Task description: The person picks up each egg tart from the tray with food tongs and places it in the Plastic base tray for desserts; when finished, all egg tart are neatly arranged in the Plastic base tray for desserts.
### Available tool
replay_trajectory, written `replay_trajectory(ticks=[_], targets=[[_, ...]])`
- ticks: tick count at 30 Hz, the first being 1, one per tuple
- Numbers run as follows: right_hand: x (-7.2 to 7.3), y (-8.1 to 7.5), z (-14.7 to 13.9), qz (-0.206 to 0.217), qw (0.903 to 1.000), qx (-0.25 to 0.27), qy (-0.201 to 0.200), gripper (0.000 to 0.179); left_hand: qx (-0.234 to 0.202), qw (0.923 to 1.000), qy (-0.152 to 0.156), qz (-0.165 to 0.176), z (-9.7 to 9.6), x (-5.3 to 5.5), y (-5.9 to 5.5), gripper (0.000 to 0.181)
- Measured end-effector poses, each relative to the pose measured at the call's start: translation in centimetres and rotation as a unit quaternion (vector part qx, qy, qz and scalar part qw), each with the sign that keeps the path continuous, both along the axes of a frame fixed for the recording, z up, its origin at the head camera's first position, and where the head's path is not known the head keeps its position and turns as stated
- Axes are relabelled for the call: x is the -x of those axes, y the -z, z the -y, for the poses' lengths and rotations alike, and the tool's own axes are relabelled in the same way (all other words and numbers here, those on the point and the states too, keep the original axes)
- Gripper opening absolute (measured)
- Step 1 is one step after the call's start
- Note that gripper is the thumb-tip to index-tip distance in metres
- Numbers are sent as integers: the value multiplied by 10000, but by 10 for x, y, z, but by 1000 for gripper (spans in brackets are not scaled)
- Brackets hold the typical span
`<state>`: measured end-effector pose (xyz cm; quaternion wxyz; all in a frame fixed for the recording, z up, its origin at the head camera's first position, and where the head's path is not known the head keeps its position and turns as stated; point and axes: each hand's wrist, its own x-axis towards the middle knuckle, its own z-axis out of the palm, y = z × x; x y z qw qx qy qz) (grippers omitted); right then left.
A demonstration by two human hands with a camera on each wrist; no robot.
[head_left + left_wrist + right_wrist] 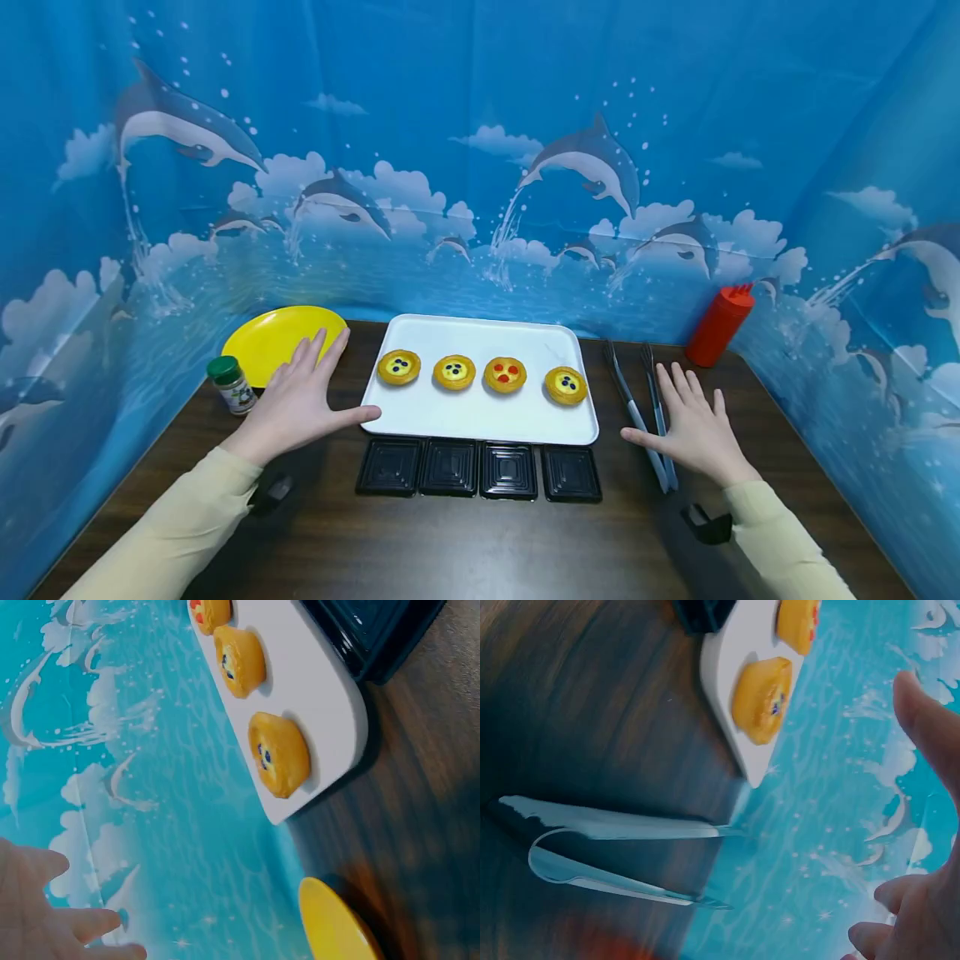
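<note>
My left hand is spread with straight fingers between the yellow plate and the white tray, its thumb overlapping the tray's left edge. Beside its wrist stands a small green-capped spice jar. On the right, my right hand hovers with spread fingers over grey tongs, holding nothing. A row of egg tarts sits on the tray: three have dark blue dots, such as the leftmost tart, and one tart has red dots. Both wrist views catch tarts and part of each hand.
Several small black square dishes line the tray's near side. A red squeeze bottle is at the back right corner of the dark wooden table. A blue dolphin curtain closes off the back and sides.
</note>
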<state>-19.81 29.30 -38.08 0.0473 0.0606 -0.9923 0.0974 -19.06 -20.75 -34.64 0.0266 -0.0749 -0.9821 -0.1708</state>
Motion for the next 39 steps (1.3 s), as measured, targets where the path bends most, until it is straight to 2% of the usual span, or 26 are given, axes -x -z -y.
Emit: replay_trajectory(ticks=[6,13,20,27,30,32,34,36,39], targets=[[8,10,-6,422,9986,98,308,123,-516,9978,-78,398,6,12,8,121],[21,24,-15,1059,9920,298,620,128,-739,9955,-115,580,10,30,21,121],[32,38,-24,1624,9810,497,942,130,-873,9935,-55,735,7,43,32,104],[39,41,-25,1678,9804,361,969,124,-1104,9875,-78,1122,17,61,42,95],[41,39,-23,1636,9808,372,991,122,-1305,9782,-313,1582,19,69,46,92],[43,38,-22,1640,9800,414,1046,120,-1557,9669,-566,1939,18,72,50,88],[45,38,-21,1673,9781,515,1122,118,-1852,9523,-826,2281,17,76,54,81],[47,38,-21,1744,9754,622,1195,116,-2099,9404,-1043,2465,17,79,58,72],[51,40,-20,1841,9717,746,1278,110,-2269,9330,-1140,2549,17,83,61,63]])
